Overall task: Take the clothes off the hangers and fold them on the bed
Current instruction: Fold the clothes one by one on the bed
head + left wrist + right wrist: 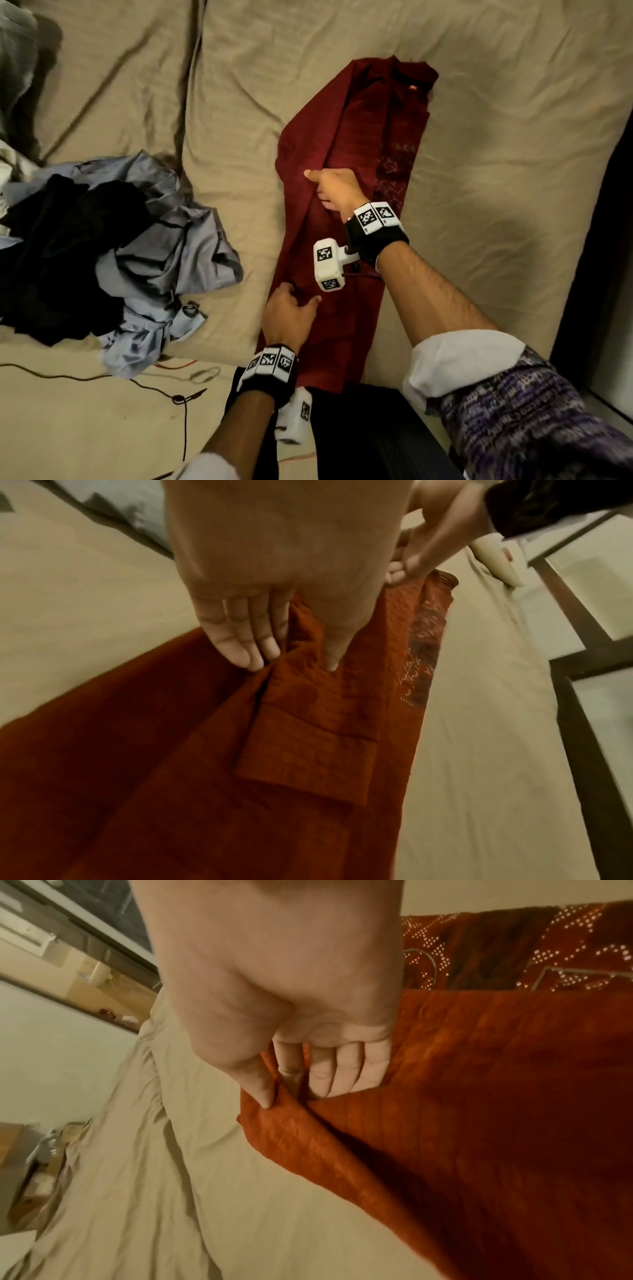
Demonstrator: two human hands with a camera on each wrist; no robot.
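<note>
My right hand (334, 188) pinches a fold of the long dark red woven garment (346, 219), thumb on top and fingers tucked under the raised edge, as the right wrist view shows with the thumb tip (263, 1093) pressed into the cloth. My left hand (291, 311) grips the same folded edge lower down, nearer to me, its fingers (240, 645) on one side of the ridge of cloth and the thumb on the other. The garment lies lengthwise on the beige, wrinkled bed sheet (496, 137), folded into a narrow strip with its collar end far from me and its hem close to my body; a band of small pale dotted patterning (390, 181) shows along its right side. To the left on the sheet, well apart from the garment, sits a rumpled pile of grey-blue and black clothes (113, 246), and a thin dark cord (102, 377) trails across the near left part of the bed.
</note>
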